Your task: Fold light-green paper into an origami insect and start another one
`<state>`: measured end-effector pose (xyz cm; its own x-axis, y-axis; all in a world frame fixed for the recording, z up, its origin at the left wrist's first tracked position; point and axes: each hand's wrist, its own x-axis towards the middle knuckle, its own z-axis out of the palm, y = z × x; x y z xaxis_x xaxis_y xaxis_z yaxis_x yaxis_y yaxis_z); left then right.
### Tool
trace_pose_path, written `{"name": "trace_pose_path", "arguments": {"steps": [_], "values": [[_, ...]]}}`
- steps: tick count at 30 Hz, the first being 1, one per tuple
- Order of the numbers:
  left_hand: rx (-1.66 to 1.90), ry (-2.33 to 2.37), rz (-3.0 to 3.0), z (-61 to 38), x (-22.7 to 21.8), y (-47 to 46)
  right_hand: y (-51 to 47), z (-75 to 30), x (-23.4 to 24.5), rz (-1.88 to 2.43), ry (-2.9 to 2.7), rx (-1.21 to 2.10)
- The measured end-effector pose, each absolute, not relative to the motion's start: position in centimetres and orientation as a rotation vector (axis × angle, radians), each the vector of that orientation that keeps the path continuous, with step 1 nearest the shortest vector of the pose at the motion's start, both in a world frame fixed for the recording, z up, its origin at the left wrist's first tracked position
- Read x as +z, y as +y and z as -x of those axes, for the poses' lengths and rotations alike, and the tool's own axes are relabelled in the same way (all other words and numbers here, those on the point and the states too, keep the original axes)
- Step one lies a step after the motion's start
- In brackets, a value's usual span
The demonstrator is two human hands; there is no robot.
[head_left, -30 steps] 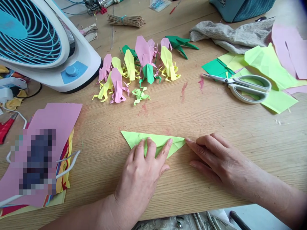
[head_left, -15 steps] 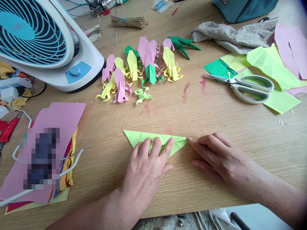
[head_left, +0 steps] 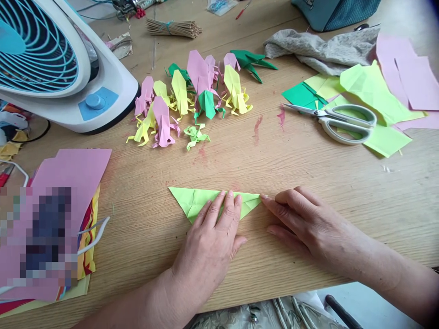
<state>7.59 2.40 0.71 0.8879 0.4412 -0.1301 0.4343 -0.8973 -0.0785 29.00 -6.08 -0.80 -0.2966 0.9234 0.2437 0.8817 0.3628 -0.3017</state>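
Note:
A light green sheet of paper [head_left: 185, 198], folded into a long triangle, lies flat on the table with its long straight edge facing away from me. My left hand [head_left: 212, 237] rests on its middle, fingers stretched out and close together, the thumb apart, covering part of the paper. With its index fingertip, my right hand [head_left: 302, 219] touches the triangle's right corner. The other fingers of that hand are loosely bent, and its thumb is apart below, on the wood. Faint crease lines show in the uncovered paper.
Folded paper figures [head_left: 207, 103] in several colours stand beyond the paper. Scissors [head_left: 346, 121] lie on paper scraps [head_left: 387, 144] at right, near a grey cloth [head_left: 308, 48]. A fan [head_left: 99, 103] and a stack of coloured paper [head_left: 85, 169] with a white cable [head_left: 99, 237] are at left.
My left hand's fingers have come from spread to close together on the paper. My right index fingertip stays at the corner. The whole view has shifted, so things appear further left.

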Motion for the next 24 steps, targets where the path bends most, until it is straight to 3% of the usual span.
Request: {"name": "trace_pose_path", "arguments": {"steps": [24], "values": [[0.135, -0.742, 2.920, -8.5, 1.3, 1.6, -6.2, -29.1, -1.0, 1.608, -2.321, 0.081]]}}
